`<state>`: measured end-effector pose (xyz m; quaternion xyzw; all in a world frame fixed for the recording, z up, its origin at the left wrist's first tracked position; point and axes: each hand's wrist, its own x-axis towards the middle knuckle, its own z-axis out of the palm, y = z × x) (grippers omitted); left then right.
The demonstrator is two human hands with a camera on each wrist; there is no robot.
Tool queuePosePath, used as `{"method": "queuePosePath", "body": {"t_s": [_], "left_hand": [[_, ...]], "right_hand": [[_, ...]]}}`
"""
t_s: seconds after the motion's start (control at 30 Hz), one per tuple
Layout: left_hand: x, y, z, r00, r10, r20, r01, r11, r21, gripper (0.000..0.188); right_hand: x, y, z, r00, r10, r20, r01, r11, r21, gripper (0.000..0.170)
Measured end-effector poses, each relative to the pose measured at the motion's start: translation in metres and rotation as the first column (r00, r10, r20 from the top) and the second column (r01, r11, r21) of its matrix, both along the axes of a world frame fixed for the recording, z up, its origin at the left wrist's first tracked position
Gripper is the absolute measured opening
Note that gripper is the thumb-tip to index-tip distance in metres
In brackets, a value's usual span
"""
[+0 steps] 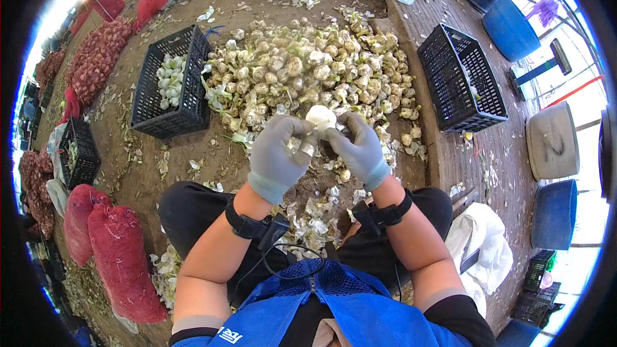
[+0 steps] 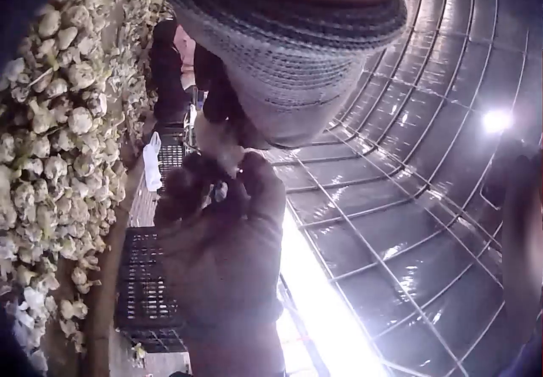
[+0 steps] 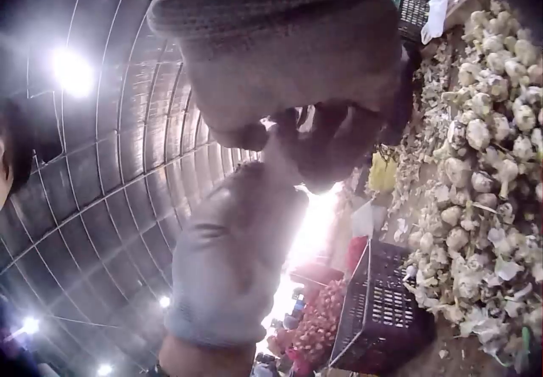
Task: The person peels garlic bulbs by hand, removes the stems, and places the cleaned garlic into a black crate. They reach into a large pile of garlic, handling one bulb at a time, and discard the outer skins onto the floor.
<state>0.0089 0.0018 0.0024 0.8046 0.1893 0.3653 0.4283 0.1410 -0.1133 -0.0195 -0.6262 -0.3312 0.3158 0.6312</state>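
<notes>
A peeled white garlic bulb (image 1: 321, 116) is held up between my two grey-gloved hands, over the near edge of a heap of garlic (image 1: 289, 71). My left hand (image 1: 277, 154) grips the bulb from the left with curled fingers. From the other side my right hand (image 1: 361, 149) pinches at its lower right with thumb and fingertips. Both wrist views show the gloves dark and close together, with the bulb mostly hidden behind fingers. Loose peelings (image 1: 315, 218) lie on the ground below the hands.
A black crate (image 1: 143, 99) with white bulbs stands left of the heap. Another black crate (image 1: 459, 83) is on the boards at right. Red mesh sacks (image 1: 125, 263) lie at left; blue tubs (image 1: 511, 29) line the right side. White cloth (image 1: 485, 244) lies by my right knee.
</notes>
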Motion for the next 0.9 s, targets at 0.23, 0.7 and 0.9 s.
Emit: {"method": "queuePosePath", "body": {"t_s": [0.23, 0.7, 0.9], "left_hand": [[0.000, 0.004, -0.004, 0.999, -0.019, 0.032, 0.023, 0.992, -0.120, 0.017], [0.001, 0.006, -0.015, 0.999, -0.012, 0.046, 0.017, 0.994, -0.107, 0.018], [0.000, 0.004, -0.002, 0.999, -0.019, -0.030, 0.014, 0.984, -0.180, 0.015]], "right_hand": [[0.002, -0.001, -0.003, 0.997, -0.001, -0.071, 0.001, 1.000, 0.002, 0.035], [0.003, 0.000, -0.002, 1.000, 0.010, -0.030, -0.010, 1.000, -0.014, 0.041], [-0.003, 0.000, -0.004, 0.990, -0.033, -0.140, 0.042, 0.997, 0.065, 0.034]]}}
